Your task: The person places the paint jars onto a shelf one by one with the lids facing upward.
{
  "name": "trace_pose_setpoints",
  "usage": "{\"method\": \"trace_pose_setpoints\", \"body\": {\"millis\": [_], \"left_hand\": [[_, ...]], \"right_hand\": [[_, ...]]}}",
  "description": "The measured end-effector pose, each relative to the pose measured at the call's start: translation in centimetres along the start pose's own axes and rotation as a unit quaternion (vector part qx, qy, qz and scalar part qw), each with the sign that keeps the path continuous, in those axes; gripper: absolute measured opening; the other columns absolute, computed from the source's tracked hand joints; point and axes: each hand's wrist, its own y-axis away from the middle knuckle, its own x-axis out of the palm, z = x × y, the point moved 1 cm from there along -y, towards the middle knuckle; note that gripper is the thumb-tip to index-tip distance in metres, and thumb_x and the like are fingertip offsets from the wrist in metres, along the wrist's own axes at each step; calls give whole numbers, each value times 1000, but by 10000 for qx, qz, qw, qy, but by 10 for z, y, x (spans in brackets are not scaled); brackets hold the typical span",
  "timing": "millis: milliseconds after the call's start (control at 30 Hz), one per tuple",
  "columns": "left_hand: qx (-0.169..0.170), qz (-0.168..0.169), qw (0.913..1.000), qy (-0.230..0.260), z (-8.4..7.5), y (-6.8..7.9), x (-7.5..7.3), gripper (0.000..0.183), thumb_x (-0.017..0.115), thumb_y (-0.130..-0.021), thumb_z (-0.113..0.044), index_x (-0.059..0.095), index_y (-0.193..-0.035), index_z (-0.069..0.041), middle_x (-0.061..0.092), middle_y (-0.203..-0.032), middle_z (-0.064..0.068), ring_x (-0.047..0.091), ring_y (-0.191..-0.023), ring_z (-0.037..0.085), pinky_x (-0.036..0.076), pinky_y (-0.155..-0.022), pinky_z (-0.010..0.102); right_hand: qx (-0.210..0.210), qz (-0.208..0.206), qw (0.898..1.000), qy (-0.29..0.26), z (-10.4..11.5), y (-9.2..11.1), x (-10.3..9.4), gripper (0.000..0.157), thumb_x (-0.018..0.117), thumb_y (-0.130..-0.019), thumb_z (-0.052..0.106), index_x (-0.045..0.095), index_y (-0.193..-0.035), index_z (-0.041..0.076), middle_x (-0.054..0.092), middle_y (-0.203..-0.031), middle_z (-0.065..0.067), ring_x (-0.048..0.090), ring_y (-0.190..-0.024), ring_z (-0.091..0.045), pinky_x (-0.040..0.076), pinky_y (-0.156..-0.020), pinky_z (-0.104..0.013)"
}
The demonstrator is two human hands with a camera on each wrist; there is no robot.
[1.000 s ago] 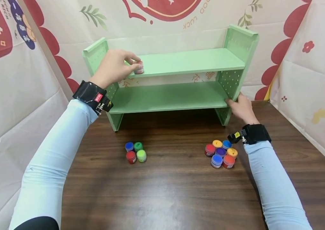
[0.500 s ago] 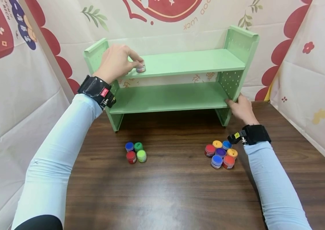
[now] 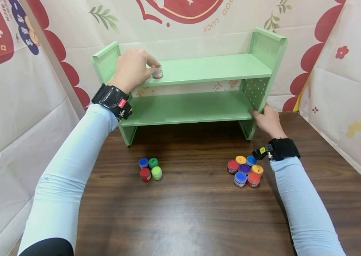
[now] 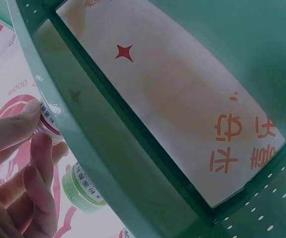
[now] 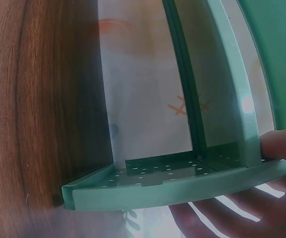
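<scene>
My left hand point(image 3: 133, 69) pinches a small paint jar point(image 3: 157, 73) between thumb and fingers, right at the front edge of the upper board of the green two-tier shelf point(image 3: 212, 67). In the left wrist view the held jar point(image 4: 49, 120) shows a printed label and reddish contents. Beside it on the same board is a light-green jar point(image 4: 82, 191), hidden behind my hand in the head view. My right hand point(image 3: 268, 121) grips the shelf's right side panel near the lower board, thumb on the inner side and fingers around the outside.
Several paint jars with blue, green, red and light-green lids point(image 3: 156, 172) stand grouped on the wooden table point(image 3: 180, 213), front left of the shelf. Another group, including a purple-lidded jar point(image 3: 244, 168), stands front right, near my right wrist. Printed cloth point(image 3: 180, 39) hangs behind and at both sides.
My left hand has moved slightly right and back along the upper board with the paint jar. My right hand keeps its grip on the side panel, and the shelf stays put.
</scene>
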Motion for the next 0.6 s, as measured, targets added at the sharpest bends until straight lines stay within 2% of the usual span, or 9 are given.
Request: {"method": "trace_pose_setpoints", "body": {"millis": [100, 200, 300, 333, 400, 467, 533, 600], "left_hand": [[17, -14, 10000, 61, 0, 0, 0, 28, 67, -100, -39, 78, -122, -26, 76, -126, 0, 58, -83, 20, 39, -59, 36], [-18, -110, 9997, 202, 2, 3, -1, 36, 67, -99, -44, 75, -128, -23, 73, -133, 2, 69, -108, 24, 51, -75, 39], [0, -565, 9976, 388, 4, 10, -2, 44, 68, -97, -50, 74, -128, -19, 73, -131, 4, 69, -120, 23, 51, -83, 36], [11, -748, 9962, 437, 5, 14, -1, 44, 69, -96, -50, 75, -126, -19, 75, -127, 5, 71, -114, 24, 50, -80, 34], [60, -1135, 9920, 542, 8, 24, 3, 40, 70, -96, -48, 78, -121, -17, 79, -114, 6, 71, -95, 25, 40, -64, 31], [157, -1406, 9879, 635, 9, 36, 12, 35, 70, -97, -45, 79, -114, -16, 81, -100, 7, 66, -79, 24, 31, -57, 31], [212, -1478, 9858, 773, 10, 48, 24, 29, 70, -98, -40, 80, -109, -15, 80, -92, 7, 61, -70, 23, 28, -54, 30], [261, -1397, 9855, 931, 10, 62, 38, 25, 71, -97, -37, 80, -105, -15, 80, -90, 6, 64, -71, 22, 33, -54, 30]], "right_hand": [[-28, -16, 10000, 26, -1, 0, -1, 56, 48, -106, 32, 43, -150, -2, 52, -144, -38, 58, -120, -51, 50, -92, -60], [-25, -8, 10000, 19, -1, 1, -1, 56, 48, -106, 31, 41, -151, -1, 51, -146, -37, 57, -123, -51, 49, -95, -61], [-10, -1, 10000, -16, 0, 1, -2, 57, 49, -106, 30, 40, -153, 0, 50, -147, -37, 56, -125, -52, 48, -96, -63], [-11, 3, 10000, -21, 1, 1, -2, 57, 49, -106, 30, 40, -154, 0, 50, -147, -37, 56, -125, -52, 48, -97, -63], [-13, -3, 10000, -28, 2, 1, -2, 57, 49, -106, 30, 39, -154, 1, 50, -147, -37, 56, -125, -52, 48, -97, -63], [-7, -20, 10000, -22, 2, 2, -2, 57, 49, -106, 31, 40, -154, 1, 50, -147, -36, 56, -125, -51, 48, -97, -63], [-8, -31, 10000, -12, 2, 2, -2, 57, 48, -106, 30, 40, -154, 1, 50, -147, -36, 56, -124, -51, 48, -97, -63], [2, -33, 10000, -20, 1, 2, -1, 57, 48, -106, 31, 40, -154, 1, 50, -147, -36, 56, -125, -51, 48, -97, -63]]}}
